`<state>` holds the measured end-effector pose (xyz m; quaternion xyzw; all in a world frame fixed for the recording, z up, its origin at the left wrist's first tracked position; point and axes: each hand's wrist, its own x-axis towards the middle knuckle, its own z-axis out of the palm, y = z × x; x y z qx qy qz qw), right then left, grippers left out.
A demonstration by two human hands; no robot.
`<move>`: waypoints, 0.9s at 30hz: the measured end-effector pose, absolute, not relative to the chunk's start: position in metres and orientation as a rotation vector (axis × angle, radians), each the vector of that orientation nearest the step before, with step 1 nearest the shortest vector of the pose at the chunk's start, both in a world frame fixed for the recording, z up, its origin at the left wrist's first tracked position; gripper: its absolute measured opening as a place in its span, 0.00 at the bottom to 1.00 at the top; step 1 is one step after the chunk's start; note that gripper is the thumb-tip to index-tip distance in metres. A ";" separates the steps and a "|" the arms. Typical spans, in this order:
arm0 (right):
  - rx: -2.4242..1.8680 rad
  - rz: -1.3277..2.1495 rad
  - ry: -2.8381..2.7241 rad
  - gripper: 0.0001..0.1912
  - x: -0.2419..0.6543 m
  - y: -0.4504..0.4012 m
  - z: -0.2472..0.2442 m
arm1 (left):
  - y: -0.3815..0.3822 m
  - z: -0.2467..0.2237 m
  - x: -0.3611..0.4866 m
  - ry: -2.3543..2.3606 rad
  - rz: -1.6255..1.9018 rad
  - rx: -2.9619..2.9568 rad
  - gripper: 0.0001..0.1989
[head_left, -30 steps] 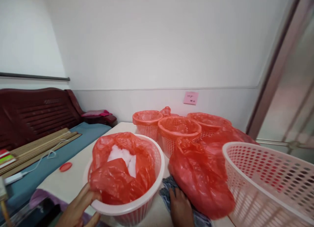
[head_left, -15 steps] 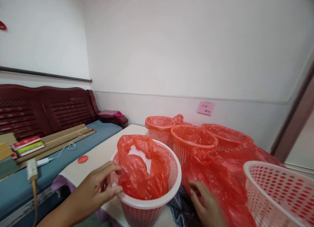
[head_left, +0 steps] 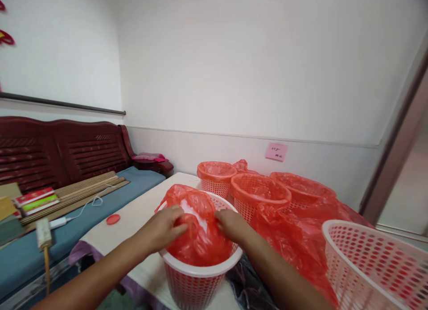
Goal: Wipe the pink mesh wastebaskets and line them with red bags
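A white perforated basket (head_left: 197, 274) stands at the table's near edge with a red plastic bag (head_left: 197, 229) bunched inside it. White stuff shows through the bag's top. My left hand (head_left: 163, 229) grips the bag on its left side. On the bag's right side my right hand (head_left: 232, 224) pinches the plastic. Both hands sit over the basket's mouth.
Three orange baskets (head_left: 259, 198) lined with red bags stand behind. A loose red bag (head_left: 297, 238) lies to the right, beside another white basket (head_left: 377, 261). A red lid (head_left: 113, 219) rests on the table (head_left: 133, 216). To the left is a wooden sofa (head_left: 63, 149) with books and a cable.
My right hand came up from the cloth at the table edge onto the red bag. My left hand moved from the basket's rim onto the bag.
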<state>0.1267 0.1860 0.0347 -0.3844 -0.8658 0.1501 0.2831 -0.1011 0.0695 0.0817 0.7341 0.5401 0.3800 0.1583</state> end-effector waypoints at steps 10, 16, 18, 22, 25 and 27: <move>-0.855 1.051 -1.557 0.11 0.128 0.182 0.057 | 0.076 0.085 -0.106 1.520 1.509 1.524 0.11; -0.559 1.275 -1.729 0.05 0.089 0.121 0.085 | 0.074 0.070 -0.069 1.299 1.235 2.105 0.40; -0.422 1.284 -1.816 0.05 0.088 0.106 0.091 | 0.080 0.065 -0.071 1.246 1.249 2.126 0.24; -0.424 1.158 -1.893 0.20 0.103 0.104 0.089 | 0.094 0.059 -0.082 1.373 1.491 1.884 0.08; -0.518 0.913 -2.077 0.40 0.110 0.114 0.078 | 0.101 0.057 -0.077 1.361 1.642 1.725 0.10; -0.558 0.700 -2.168 0.41 0.108 0.121 0.072 | 0.103 0.058 -0.066 1.296 1.679 1.689 0.10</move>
